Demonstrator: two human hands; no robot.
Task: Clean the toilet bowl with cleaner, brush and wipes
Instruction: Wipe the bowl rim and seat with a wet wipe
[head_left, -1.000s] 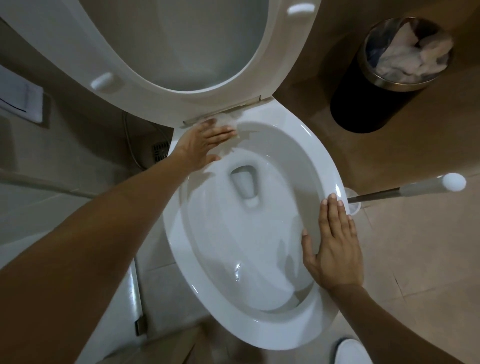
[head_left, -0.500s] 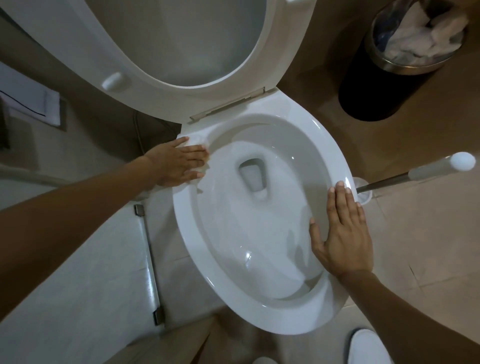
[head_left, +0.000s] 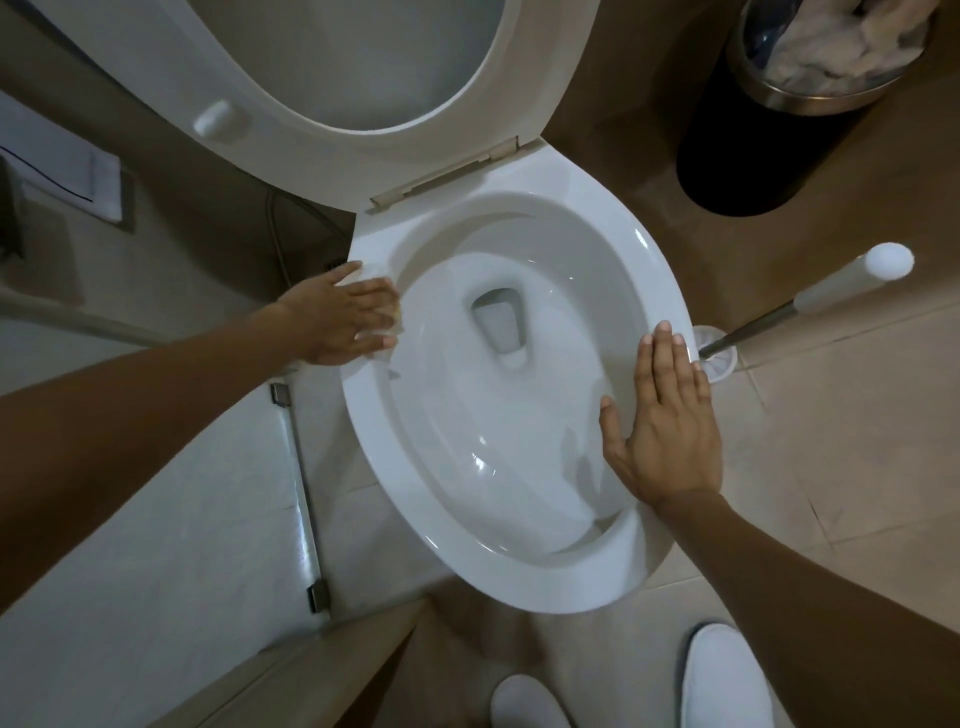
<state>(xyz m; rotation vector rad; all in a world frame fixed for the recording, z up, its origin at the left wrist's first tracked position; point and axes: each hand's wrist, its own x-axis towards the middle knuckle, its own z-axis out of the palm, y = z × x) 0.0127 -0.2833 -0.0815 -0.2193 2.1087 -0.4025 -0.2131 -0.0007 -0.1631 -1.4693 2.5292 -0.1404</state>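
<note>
We find the left hand (head_left: 345, 322) flat on the bowl's (head_left: 415, 519) left rim, fingers straight, pressing a white wipe (head_left: 376, 273) against it. The right hand (head_left: 670, 431) lies flat and relaxed on the right rim, holding nothing. The seat (head_left: 550, 78) stands raised. The brush (head_left: 810, 296) sits in its holder just right of the bowl. A bin (head_left: 779, 135) holds crumpled paper.

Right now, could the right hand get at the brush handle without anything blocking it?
Probably yes. The right hand lies flat on the rim, holding nothing, and the brush handle leans in the open just beyond it. Nothing lies between them, though true reach is hard to judge from this view.
</note>
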